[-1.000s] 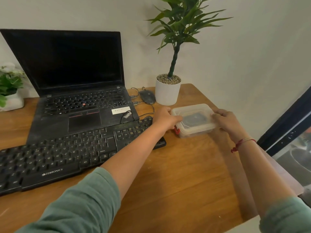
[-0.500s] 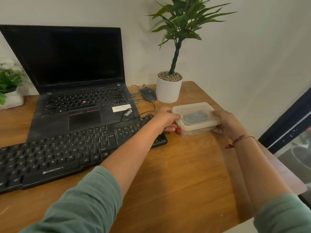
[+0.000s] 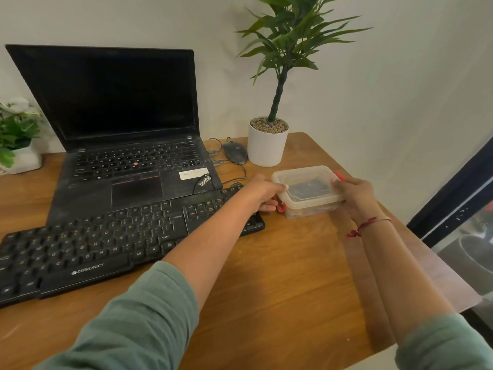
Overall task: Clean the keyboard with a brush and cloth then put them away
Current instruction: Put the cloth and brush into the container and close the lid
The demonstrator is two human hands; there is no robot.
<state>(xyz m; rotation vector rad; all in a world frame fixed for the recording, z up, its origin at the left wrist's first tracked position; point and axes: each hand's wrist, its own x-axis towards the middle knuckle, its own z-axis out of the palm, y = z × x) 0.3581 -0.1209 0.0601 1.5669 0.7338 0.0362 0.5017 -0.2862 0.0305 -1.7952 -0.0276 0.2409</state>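
A clear plastic box (image 3: 306,194) with a lid and red side clips sits at the back right of the wooden desk (image 3: 280,276). Something dark shows through the lid; I cannot tell what it is. My left hand (image 3: 262,193) grips the box's left end by the red clip. My right hand (image 3: 352,193) holds its right end. A black Zebronics keyboard (image 3: 106,247) lies to the left, its right end just under my left wrist. No brush or cloth is visible outside the box.
An open black laptop (image 3: 120,145) stands behind the keyboard. A black mouse (image 3: 234,153) and a white potted plant (image 3: 267,145) sit behind the box. A small plant pot (image 3: 21,156) is at the far left. The desk's right edge runs close to the box.
Both hands have stayed on the box. My left fingers have shifted lower onto the red clip on the left, and the red clip on the right now shows.
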